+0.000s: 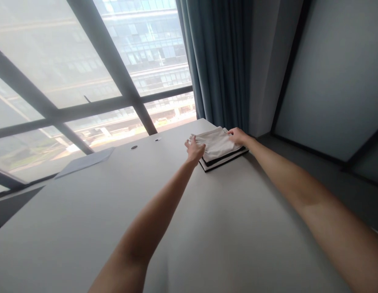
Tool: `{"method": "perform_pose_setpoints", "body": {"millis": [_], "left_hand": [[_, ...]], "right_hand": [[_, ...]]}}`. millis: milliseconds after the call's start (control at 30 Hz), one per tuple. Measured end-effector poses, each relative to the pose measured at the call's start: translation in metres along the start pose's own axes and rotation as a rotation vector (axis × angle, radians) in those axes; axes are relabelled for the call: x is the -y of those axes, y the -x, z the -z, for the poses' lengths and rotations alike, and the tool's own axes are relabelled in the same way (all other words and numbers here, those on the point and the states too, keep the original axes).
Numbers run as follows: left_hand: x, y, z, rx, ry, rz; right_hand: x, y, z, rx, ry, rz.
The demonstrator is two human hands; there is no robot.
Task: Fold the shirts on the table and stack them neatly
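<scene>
A folded off-white cloth [217, 143], perhaps a garment, lies on top of a small stack at the far end of the table. Below it, black and white layers [225, 159] show along the near edge. My left hand [195, 151] grips the cloth's left edge, with thumb and fingers bent around it. At the opposite side, my right hand [237, 136] is closed on the right edge, its fingertips partly hidden by the fabric. Both arms reach far forward over the table.
The long white table [189, 228] has two round cable holes [134, 147] near the window side. A flat pale sheet or panel [86, 160] lies by the window frame [127, 101]. Behind the stack hangs a blue curtain [221, 65]. Dark floor [301, 156] borders the table's right edge.
</scene>
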State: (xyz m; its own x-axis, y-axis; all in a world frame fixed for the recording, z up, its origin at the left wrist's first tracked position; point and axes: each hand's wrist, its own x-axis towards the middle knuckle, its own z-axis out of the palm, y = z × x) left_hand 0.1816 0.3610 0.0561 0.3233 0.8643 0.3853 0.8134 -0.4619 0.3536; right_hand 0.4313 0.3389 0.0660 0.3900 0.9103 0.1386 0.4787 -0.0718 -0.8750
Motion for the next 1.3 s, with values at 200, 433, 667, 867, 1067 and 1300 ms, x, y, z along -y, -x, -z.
{"method": "perform_pose_setpoints", "body": {"millis": [200,433,667,867,1067,1300], "left_hand": [[-0.018,-0.018,0.015,0.008,-0.008,-0.081],[-0.012,-0.022,0.002,0.247,-0.029,0.013],[0.015,0.005,0.040,-0.070,0.178,-0.076],[0.076,0.092,0.087,-0.009,0.088,-0.144],[0.137,0.215,0.116,0.116,-0.039,-0.052],[0.153,0.308,0.117,0.307,-0.194,-0.075]], "right_hand": [[0.023,0.020,-0.045,-0.204,0.587,0.266],[0.036,0.042,-0.066,-0.132,0.619,0.133],[0.091,0.124,-0.118,-0.383,0.307,0.452],[0.099,0.205,-0.162,-0.251,0.227,0.516],[0.092,0.262,-0.195,0.006,0.295,0.555],[0.082,0.309,-0.229,0.368,0.541,0.546]]}}
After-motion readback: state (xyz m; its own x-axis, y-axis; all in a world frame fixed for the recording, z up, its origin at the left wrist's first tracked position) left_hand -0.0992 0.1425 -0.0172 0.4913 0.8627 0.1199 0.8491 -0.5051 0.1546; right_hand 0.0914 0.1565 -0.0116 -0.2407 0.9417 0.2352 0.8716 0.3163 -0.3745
